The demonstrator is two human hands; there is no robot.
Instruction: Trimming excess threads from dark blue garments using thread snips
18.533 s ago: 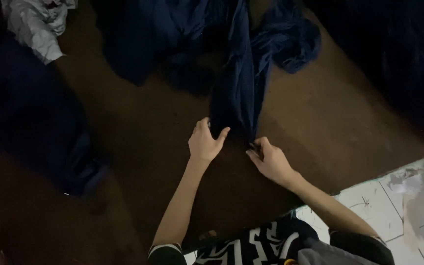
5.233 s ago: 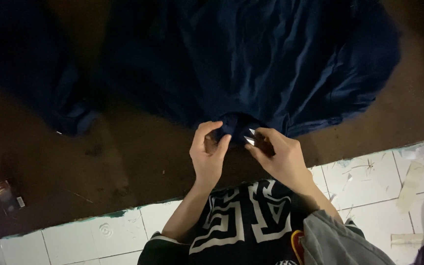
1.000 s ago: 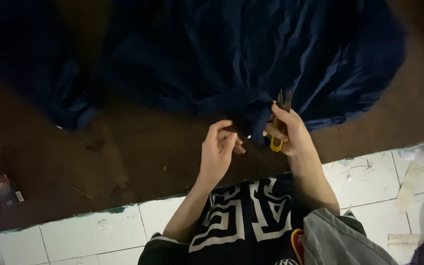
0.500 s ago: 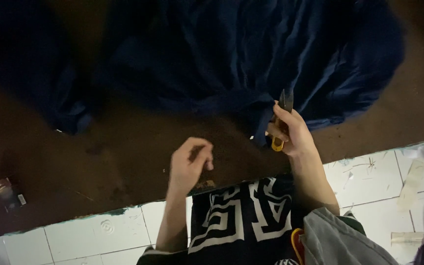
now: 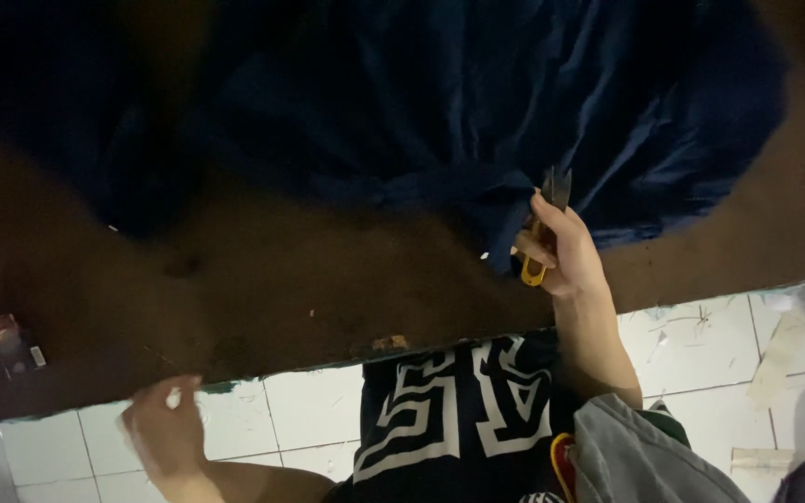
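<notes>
A large dark blue cloth (image 5: pixel 477 121) lies spread and bunched on a brown mat (image 5: pixel 263 289). My right hand (image 5: pixel 561 251) grips small thread snips with a yellow handle (image 5: pixel 540 233), blades pointing up, right at the cloth's near edge. My left hand (image 5: pixel 165 428) hangs blurred over the white tiled floor at the lower left, well away from the cloth, fingers loosely curled with nothing visibly in them.
White floor tiles (image 5: pixel 701 335) run along the mat's near edge, strewn with thread bits. A small dark object (image 5: pixel 16 343) lies on the mat at the far left. My dark patterned shirt (image 5: pixel 458 419) fills the bottom centre.
My left hand has pulled back from the cloth, down and to the left over the tiles. My right hand keeps the snips at the cloth's edge.
</notes>
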